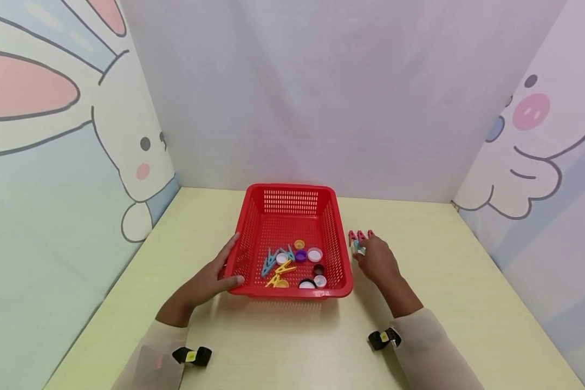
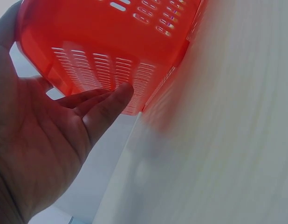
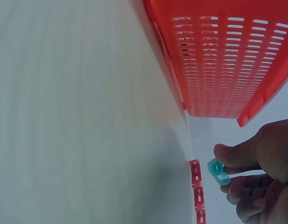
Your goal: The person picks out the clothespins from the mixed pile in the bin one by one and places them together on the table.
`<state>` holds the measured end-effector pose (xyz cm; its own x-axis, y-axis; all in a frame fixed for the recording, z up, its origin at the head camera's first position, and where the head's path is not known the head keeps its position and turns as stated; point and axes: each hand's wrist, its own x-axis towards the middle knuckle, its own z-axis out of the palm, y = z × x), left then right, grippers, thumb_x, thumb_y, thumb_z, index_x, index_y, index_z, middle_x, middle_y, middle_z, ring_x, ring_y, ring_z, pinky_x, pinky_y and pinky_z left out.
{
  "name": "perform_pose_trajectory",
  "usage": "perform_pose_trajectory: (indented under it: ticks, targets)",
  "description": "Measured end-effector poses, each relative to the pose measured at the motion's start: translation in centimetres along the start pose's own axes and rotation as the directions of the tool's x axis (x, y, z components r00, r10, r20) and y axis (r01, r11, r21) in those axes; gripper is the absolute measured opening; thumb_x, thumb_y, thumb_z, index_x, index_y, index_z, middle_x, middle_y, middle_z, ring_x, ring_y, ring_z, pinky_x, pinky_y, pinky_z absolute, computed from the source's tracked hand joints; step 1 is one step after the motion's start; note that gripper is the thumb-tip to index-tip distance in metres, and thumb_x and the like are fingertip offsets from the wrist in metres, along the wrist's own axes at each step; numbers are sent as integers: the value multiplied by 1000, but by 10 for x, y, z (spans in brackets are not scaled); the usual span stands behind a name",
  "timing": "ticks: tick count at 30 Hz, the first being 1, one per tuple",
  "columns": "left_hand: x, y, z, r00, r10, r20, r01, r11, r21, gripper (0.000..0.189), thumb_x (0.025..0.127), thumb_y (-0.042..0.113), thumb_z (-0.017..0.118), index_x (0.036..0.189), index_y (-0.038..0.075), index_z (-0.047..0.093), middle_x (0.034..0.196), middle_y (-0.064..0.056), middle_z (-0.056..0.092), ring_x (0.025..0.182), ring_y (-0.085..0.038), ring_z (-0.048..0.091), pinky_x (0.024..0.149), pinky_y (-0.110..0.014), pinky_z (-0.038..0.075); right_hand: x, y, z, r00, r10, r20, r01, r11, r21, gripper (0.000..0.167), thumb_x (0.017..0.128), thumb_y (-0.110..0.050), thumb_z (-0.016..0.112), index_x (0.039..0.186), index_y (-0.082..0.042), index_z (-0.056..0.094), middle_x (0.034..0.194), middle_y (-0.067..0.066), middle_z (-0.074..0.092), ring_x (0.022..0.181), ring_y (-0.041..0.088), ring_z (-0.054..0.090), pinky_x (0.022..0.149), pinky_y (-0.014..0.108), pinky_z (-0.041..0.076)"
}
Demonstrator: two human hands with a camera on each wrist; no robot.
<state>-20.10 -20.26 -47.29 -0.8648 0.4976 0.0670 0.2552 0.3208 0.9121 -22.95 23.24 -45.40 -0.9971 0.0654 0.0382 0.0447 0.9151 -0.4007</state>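
Note:
My left hand (image 1: 202, 281) grips the left side of a red plastic basket (image 1: 292, 293), its thumb over the rim near the front corner. In the left wrist view, its fingers lie against the outside of the slotted wall. Beyond the basket's right side, my right hand (image 1: 379, 262) pinches a light blue clothespin (image 3: 219, 172) between thumb and fingers. Several red clothespins (image 1: 361, 235) stand in a row right by that hand. Inside the basket lie blue clothespins (image 1: 268, 264), yellow clothespins (image 1: 285, 267) and several bottle caps, among them a purple cap (image 1: 300, 255).
The basket stands on a pale wooden table (image 1: 468, 292). A plain light wall (image 1: 351, 108) rises behind the table, with cartoon-printed panels on both sides. Dark straps with small black devices sit on both wrists.

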Motion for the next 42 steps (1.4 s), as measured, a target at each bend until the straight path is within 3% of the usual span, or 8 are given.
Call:
perform_pose_trajectory:
  ticks: [9,24,42]
  targets:
    - [0,3,0,1000,-15,-6,15,1000,19,116,93,25,81,177,28,2,156,-26,45,130,-38,57,90,-34,68,3,2,2,998,30,54,-31,999,13,33,90,-18,89,116,1,82,104,19,79,78,24,60,54,25,45]
    - [1,2,0,1000,-24,-5,24,1000,7,117,92,24,81,177,28,2,157,-26,44,133,-39,56,90,-35,68,4,5,5,996,33,87,-36,999,32,41,88,-21,91,121,2,80,80,9,73,71,21,57,54,25,44]
    - [-1,0,0,1000,-14,-5,14,1000,5,118,91,24,82,177,30,2,159,-26,41,136,-42,54,90,-35,68,3,7,5,994,21,109,-22,1000,0,49,87,-26,92,126,0,78,78,6,69,70,21,56,55,28,42]
